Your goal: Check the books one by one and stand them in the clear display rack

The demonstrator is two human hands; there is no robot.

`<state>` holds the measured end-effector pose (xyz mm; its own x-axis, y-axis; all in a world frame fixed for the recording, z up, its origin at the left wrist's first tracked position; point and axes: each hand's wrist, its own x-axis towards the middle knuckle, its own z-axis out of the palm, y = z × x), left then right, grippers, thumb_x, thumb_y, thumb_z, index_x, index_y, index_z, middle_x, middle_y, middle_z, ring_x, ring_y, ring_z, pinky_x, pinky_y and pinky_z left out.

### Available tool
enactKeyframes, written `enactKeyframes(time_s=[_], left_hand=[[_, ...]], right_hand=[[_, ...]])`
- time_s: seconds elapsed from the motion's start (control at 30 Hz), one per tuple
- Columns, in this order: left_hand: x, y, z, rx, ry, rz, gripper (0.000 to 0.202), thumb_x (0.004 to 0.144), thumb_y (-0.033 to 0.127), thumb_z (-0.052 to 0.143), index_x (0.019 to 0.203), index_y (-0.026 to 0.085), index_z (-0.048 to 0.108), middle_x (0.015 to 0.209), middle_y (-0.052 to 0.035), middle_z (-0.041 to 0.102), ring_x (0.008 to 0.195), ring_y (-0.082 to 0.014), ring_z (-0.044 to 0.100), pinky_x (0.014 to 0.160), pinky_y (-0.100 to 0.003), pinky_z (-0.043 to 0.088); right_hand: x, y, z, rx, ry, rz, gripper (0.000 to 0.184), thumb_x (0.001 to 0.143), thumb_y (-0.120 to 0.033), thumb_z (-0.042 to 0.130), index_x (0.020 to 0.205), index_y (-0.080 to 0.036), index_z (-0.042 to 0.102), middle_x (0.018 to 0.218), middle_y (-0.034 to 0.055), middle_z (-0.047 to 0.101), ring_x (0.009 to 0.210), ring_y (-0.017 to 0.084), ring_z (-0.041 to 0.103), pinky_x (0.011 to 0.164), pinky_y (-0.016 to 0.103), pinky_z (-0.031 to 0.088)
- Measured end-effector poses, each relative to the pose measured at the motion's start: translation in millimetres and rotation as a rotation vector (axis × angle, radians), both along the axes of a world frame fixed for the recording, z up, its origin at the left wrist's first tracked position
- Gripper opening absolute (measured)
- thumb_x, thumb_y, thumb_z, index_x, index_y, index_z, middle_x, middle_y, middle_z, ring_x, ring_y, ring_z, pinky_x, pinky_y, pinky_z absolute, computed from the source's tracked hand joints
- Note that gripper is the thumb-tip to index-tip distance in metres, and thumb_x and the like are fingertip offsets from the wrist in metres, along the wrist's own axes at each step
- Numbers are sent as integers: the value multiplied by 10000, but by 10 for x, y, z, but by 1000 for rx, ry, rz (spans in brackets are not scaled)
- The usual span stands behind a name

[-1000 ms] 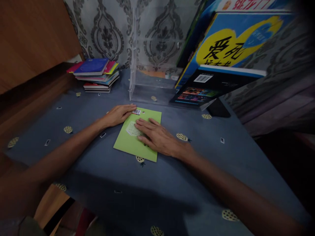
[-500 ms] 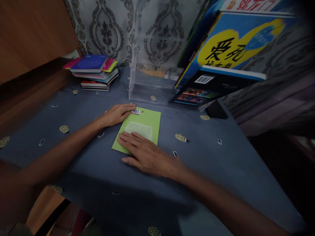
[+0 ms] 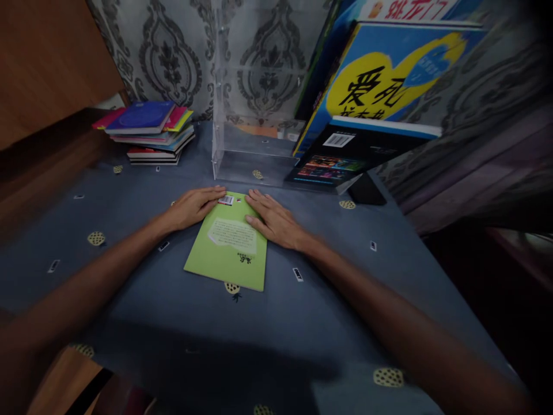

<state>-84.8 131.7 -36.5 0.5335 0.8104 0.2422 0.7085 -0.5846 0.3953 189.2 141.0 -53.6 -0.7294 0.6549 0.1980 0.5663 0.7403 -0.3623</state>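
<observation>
A thin light-green book lies flat on the dark blue patterned tablecloth, its back cover with a barcode and a text block facing up. My left hand rests at its far left corner, fingers stretched out and the tips on the cover beside the barcode. Across the far right corner lies my right hand, flat, with its fingertips on the cover. Neither hand grasps the book.
A clear acrylic stand stands behind the book. At its right lean a black book and a blue book with a yellow heart. A stack of books sits at the back left, near a wooden panel.
My right hand has slid from the near part of the cover to its far right corner, uncovering the lower half. The left hand stays at the far left corner. The view has shifted slightly.
</observation>
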Motion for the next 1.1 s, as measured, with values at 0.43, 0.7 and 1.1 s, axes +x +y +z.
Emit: enactKeyframes(time_s=[0.43, 0.7, 1.1], left_hand=[[-10, 22, -113, 77, -11, 27, 494, 983, 349, 343, 1341, 141, 612, 1424, -94, 586, 1346, -226, 528, 1147, -440, 395], [-2, -192, -104, 103, 23, 49, 475, 945, 295, 370, 1309, 149, 639, 1368, -93, 634, 1290, -232, 582, 1118, -440, 433], [49, -1310, 10, 77, 63, 6, 456, 994, 332, 372, 1361, 185, 599, 1433, -81, 579, 1326, -239, 548, 1124, -438, 431]], right_hand=[[54, -809, 104, -1, -35, 72, 652, 1035, -503, 300, 1554, -107, 307, 1616, 163, 293, 1520, 269, 219, 1246, 517, 207], [120, -1572, 209, -48, -50, 122, 898, 910, -690, 487, 1567, -118, 272, 1613, 186, 295, 1518, 284, 225, 1246, 510, 206], [368, -2330, 65, 63, 86, 168, 669, 862, -20, 508, 1479, -272, 447, 1447, 69, 579, 1400, 192, 464, 1178, 480, 335]])
